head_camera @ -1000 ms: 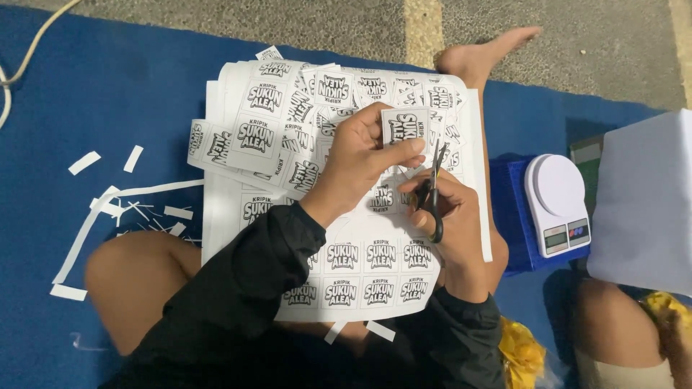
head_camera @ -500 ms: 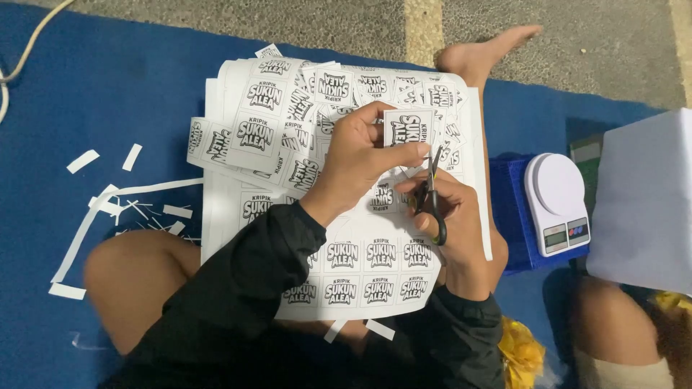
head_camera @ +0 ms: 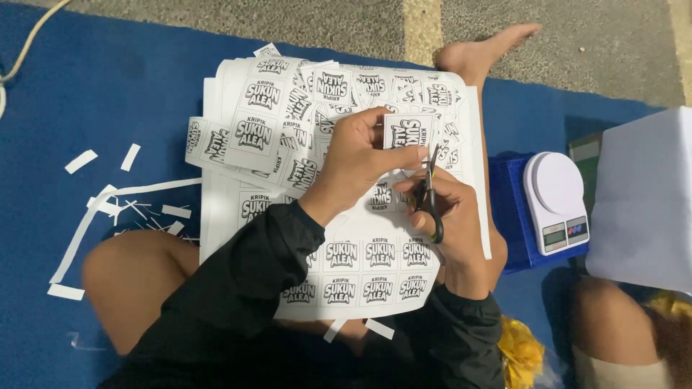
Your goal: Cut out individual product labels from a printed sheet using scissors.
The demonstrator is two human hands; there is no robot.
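Head view: person seated on a blue mat [head_camera: 108, 94], printed sheets [head_camera: 346, 266] across the lap. Left hand [head_camera: 357, 158] pinches a small paper label [head_camera: 409, 132] over the sheets' upper middle, fingers clamped on its left and lower edges. Right hand [head_camera: 450, 220] has fingers through the scissors [head_camera: 431, 198] handles, closed round them; blades nearly together at the label's right edge. Label judged thin, light, floppy, easily creased; best held close to the cut line. Cut labels [head_camera: 252, 137] piled at the sheets' top-left; kitchen scale [head_camera: 555, 198] beside the right edge.
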